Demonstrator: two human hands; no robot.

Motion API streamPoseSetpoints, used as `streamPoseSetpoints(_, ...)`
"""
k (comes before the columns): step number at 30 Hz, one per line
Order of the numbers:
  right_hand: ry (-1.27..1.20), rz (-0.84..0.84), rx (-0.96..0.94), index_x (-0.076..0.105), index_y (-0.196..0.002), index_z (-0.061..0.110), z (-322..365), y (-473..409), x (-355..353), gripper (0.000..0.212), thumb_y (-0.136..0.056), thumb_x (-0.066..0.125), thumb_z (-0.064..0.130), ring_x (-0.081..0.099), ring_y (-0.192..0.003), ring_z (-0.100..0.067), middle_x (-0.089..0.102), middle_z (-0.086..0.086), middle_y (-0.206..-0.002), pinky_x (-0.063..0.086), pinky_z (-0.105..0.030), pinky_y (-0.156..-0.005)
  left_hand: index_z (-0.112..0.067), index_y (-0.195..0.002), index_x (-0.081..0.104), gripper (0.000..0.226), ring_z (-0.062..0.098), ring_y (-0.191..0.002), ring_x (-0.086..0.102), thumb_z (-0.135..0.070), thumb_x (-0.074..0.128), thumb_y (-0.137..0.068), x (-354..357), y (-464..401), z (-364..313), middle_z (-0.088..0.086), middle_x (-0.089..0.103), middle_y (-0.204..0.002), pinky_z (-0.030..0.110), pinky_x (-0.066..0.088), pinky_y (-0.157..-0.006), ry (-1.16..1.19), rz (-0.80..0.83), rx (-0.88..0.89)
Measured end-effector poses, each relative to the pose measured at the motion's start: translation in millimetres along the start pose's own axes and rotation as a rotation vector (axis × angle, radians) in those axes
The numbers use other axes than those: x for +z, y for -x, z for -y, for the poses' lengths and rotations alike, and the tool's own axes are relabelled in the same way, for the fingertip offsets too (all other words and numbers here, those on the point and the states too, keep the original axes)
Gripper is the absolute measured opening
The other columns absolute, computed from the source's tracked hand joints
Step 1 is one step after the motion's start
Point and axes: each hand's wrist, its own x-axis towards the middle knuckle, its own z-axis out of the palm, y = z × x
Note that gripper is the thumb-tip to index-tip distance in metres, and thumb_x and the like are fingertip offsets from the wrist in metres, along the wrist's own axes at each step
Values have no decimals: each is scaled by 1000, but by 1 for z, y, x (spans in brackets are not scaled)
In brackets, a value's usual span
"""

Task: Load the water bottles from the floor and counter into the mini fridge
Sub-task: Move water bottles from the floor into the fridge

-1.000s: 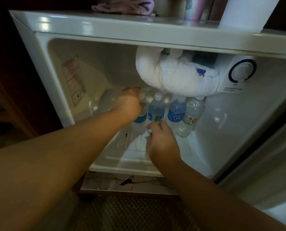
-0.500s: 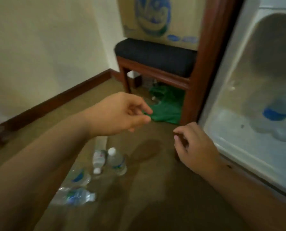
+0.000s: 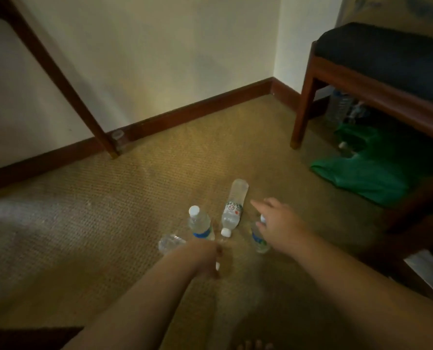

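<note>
Several small water bottles are on the tan carpet (image 3: 134, 188). One with a blue label (image 3: 200, 223) stands tilted. A clear one with a red and green label (image 3: 233, 205) lies flat, cap toward me. My right hand (image 3: 278, 224) hovers with fingers spread over a third bottle (image 3: 259, 239), touching its white cap. My left hand (image 3: 205, 258) curls down over a fourth bottle (image 3: 170, 243) lying on its side, whose cap peeks out below the fingers. Blur hides whether that hand grips it. The mini fridge is out of view.
A wooden bench with a dark cushion (image 3: 387, 54) stands at the right, with a green bag (image 3: 367, 173) and a large bottle (image 3: 339, 107) beneath it. A slanted wooden leg (image 3: 66, 82) and a clear cup (image 3: 118, 137) are by the left wall. My toes (image 3: 256, 346) show at the bottom.
My view swung left from the fridge interior to the floor. Both hands left the fridge and dropped down onto the bottles on the carpet.
</note>
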Motion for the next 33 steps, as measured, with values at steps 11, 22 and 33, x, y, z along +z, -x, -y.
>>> streamPoseSetpoints(11, -183, -201, 76, 61, -106, 33, -29, 41, 2, 11, -96, 66, 30, 53, -95, -5, 46, 15, -105, 53, -26, -82, -21, -132, 63, 34, 28, -134, 50, -21, 60, -98, 85, -72, 26, 7, 59, -140, 48, 38, -112, -507, -257, 115)
streamPoseSetpoints(22, -312, -821, 343, 62, -120, 47, -75, 208, -116, 37, -88, 77, 36, 47, -106, 23, 54, 38, -105, 41, 1, -71, -45, -104, 68, 20, -2, -70, 67, -58, 60, -93, -57, 25, -86, -15, 74, -78, 17, 53, -64, 224, -522, 438)
streamPoseSetpoints(33, 69, -1110, 455, 71, -124, 18, -191, 297, -191, 35, -93, 73, 34, 60, -93, -15, 63, 8, -100, 49, -31, -87, -51, -118, 61, 36, -8, -88, 67, -62, 52, -85, -134, 119, -308, -22, 71, -93, 21, 59, -69, 146, -613, 1114)
